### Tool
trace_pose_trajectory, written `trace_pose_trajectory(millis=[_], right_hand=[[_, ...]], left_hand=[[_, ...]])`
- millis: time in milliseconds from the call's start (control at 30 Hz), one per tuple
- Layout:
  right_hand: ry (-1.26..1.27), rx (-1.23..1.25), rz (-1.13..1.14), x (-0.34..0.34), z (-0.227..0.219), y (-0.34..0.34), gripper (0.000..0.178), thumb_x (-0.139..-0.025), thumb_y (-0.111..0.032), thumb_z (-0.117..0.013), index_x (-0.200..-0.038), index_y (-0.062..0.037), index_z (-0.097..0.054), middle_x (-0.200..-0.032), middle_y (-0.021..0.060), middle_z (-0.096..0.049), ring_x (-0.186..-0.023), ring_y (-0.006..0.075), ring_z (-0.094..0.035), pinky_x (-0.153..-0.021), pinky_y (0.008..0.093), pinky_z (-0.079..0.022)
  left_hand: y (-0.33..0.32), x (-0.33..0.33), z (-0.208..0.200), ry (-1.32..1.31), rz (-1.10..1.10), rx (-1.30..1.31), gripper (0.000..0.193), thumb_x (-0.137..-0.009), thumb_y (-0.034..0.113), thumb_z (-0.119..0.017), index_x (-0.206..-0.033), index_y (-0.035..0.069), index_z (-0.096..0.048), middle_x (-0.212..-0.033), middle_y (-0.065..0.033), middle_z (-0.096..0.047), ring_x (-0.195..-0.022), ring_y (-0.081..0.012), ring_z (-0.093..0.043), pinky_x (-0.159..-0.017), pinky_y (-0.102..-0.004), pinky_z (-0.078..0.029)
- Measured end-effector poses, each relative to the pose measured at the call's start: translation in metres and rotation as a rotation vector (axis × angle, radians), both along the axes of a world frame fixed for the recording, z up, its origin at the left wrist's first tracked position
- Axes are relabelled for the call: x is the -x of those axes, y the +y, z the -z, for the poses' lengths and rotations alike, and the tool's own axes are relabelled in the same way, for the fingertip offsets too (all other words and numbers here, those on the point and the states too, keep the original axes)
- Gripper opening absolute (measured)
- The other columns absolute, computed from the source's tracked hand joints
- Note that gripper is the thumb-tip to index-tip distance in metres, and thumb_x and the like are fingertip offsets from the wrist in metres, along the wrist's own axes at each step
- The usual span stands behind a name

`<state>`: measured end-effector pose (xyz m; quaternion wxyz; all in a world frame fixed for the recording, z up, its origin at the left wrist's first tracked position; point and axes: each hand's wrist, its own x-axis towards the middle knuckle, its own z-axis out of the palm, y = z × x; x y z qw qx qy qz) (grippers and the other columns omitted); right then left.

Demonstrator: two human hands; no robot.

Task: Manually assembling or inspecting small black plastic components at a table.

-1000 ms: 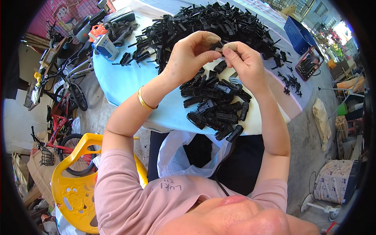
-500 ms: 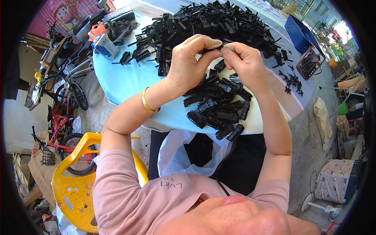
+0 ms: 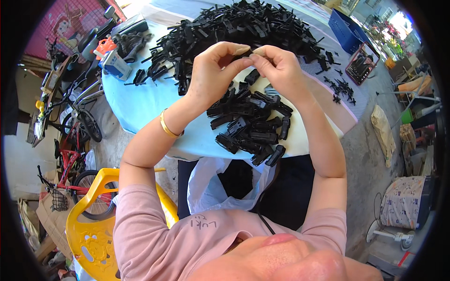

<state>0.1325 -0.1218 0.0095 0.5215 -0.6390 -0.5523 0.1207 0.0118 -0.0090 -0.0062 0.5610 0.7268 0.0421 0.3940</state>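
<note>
Over the table, between two heaps, my left hand and my right hand meet fingertip to fingertip. Both pinch a small black plastic part, mostly hidden behind the fingers. Beige coverings wrap the index fingertips. Beyond the hands spreads a big heap of black plastic parts with thin prongs. Below them, nearer the table's edge, lies a smaller pile of blocky black plastic pieces. A scatter of tiny black pieces lies to the right of my right hand.
A phone stands at the table's right, before a blue basket. At the left are a blue-and-white carton and a light blue cloth. An open white plastic bag rests at my lap, beside a yellow chair.
The view has shifted slightly, so the table and its heaps sit further left in the picture. Both hands remain together, pinching the small black part.
</note>
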Motion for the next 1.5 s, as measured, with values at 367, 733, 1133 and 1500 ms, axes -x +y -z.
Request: trace_pose_trajectory(millis=[367, 733, 1133, 1500], right_hand=[[-0.47, 0.072, 0.806, -0.08, -0.006, -0.014, 0.038, -0.071, -0.03, -0.069, -0.101, -0.0077, -0.062, -0.071, 0.0076, -0.062, -0.067, 0.0153, -0.059, -0.065, 0.0277, -0.047], [-0.646, 0.373, 0.918, -0.121, 0.013, -0.01, 0.025, -0.071, -0.032, -0.064, -0.086, -0.012, -0.066, -0.076, 0.0102, -0.065, -0.073, 0.0284, -0.062, -0.066, 0.0375, -0.048], [-0.312, -0.234, 0.605, -0.069, -0.002, -0.004, 0.02, -0.073, -0.021, -0.07, -0.082, -0.0039, -0.065, -0.066, 0.0031, -0.064, -0.06, 0.007, -0.057, -0.058, 0.0209, -0.045], [0.434, -0.127, -0.294, -0.038, -0.015, -0.016, 0.02, -0.078, -0.013, -0.064, -0.095, -0.0035, -0.06, -0.065, -0.0064, -0.05, -0.052, -0.0024, -0.034, -0.045, 0.0138, -0.023]], left_hand=[[-0.003, 0.005, -0.006, 0.119, 0.212, -0.141, 0.014, -0.08, 0.0, -0.059, -0.093, -0.001, -0.062, -0.091, -0.0042, -0.063, -0.078, -0.0074, -0.056, -0.071, -0.0202, -0.047], [-0.011, 0.013, -0.016, 0.214, 0.356, -0.531, 0.011, -0.073, -0.003, -0.059, -0.084, -0.002, -0.06, -0.086, -0.0116, -0.063, -0.08, -0.0208, -0.06, -0.074, -0.0276, -0.047], [-0.005, 0.009, -0.01, 0.249, 0.48, -0.558, 0.019, -0.074, -0.001, -0.057, -0.093, 0.0, -0.06, -0.086, -0.0122, -0.061, -0.079, -0.0262, -0.059, -0.071, -0.0306, -0.047], [-0.009, 0.013, -0.019, 0.227, 0.484, -0.608, 0.018, -0.074, 0.005, -0.064, -0.091, 0.0, -0.062, -0.092, -0.012, -0.062, -0.102, -0.0266, -0.054, -0.092, -0.036, -0.04]])
